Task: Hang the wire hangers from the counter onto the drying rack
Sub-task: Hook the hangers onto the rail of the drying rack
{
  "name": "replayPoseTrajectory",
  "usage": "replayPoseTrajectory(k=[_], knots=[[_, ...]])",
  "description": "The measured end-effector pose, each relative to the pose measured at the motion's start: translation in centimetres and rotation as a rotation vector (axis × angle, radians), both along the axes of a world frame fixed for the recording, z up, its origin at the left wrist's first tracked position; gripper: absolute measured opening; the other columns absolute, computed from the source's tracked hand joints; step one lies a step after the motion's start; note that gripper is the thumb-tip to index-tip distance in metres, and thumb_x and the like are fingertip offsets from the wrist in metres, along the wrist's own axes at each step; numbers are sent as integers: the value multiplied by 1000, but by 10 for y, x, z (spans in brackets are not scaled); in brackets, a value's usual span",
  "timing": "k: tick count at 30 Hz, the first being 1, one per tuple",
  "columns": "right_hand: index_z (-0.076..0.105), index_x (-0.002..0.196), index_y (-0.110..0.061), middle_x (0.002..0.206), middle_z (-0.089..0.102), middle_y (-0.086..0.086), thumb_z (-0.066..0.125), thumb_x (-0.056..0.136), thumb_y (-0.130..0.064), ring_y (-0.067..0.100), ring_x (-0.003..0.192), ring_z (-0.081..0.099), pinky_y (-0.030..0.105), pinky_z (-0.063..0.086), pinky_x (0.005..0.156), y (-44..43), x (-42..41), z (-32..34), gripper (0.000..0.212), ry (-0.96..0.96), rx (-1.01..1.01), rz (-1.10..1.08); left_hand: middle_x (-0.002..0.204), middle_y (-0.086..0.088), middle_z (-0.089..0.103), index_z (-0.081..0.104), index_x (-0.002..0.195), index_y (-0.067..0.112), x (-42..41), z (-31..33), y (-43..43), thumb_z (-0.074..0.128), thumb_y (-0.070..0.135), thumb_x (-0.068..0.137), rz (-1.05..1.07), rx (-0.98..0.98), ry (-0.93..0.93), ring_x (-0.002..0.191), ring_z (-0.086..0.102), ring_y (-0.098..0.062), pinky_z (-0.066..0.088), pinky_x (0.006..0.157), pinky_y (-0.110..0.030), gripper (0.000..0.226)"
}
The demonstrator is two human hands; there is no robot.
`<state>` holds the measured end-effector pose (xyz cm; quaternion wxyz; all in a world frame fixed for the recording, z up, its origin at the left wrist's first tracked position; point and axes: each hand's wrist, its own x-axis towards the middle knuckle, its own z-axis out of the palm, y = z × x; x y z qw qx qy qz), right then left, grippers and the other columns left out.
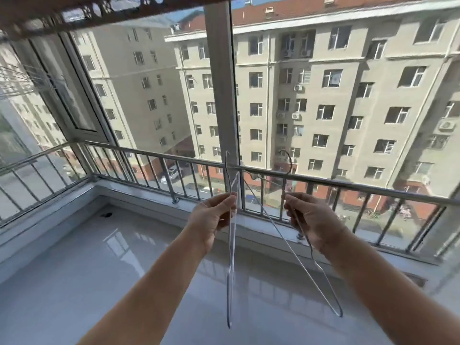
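Note:
My left hand (211, 215) grips a silver wire hanger (231, 257) near its neck; it hangs almost edge-on, hook up, its lower end over the counter. My right hand (312, 219) holds a second wire hanger (293, 252), whose hook rises to about the railing's top bar and whose frame slants down to the right. The two hangers cross between my hands. The drying rack's perforated brown bar (99, 11) runs along the top of the view, well above both hands.
A glossy white counter (104, 265) fills the lower view. Behind it runs a steel railing (154, 155) in front of large windows with a white post (220, 83). An inward-opened window sash (74, 95) stands at left. A small dark object (107, 215) lies on the counter.

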<state>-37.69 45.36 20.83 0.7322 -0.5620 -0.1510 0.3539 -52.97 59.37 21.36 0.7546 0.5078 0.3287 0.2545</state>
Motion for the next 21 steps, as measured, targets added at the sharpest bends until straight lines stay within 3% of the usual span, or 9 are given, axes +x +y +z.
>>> replayPoseTrajectory(k=[7,11,15,21], knots=[[63,83,-12,59,57,-2,59,86,-8,8,51,50,16,41,46,111,-53,29,7,5,77,27,71,-2,65,69,102,4,-68,31,98,70,13,76,66,32,-50,68,53,-11,45,63,-23,27],[62,80,-14,57,56,-1,59,86,-7,6,46,50,16,41,43,179,-82,46,9,17,158,40,64,-2,65,70,91,4,-98,56,159,68,9,79,76,68,-71,62,53,-11,45,58,-21,13],[63,82,-12,61,53,1,60,83,-7,10,52,46,16,40,43,240,-110,66,7,12,214,42,69,-4,67,70,96,2,-125,83,219,73,18,63,80,116,-72,67,55,-14,46,60,-24,36],[64,83,-11,62,52,1,61,83,-7,11,55,44,16,38,45,325,-143,101,5,-86,250,79,74,-5,63,68,98,1,-153,120,302,67,12,80,133,164,-88,70,51,-14,43,60,-23,21]])
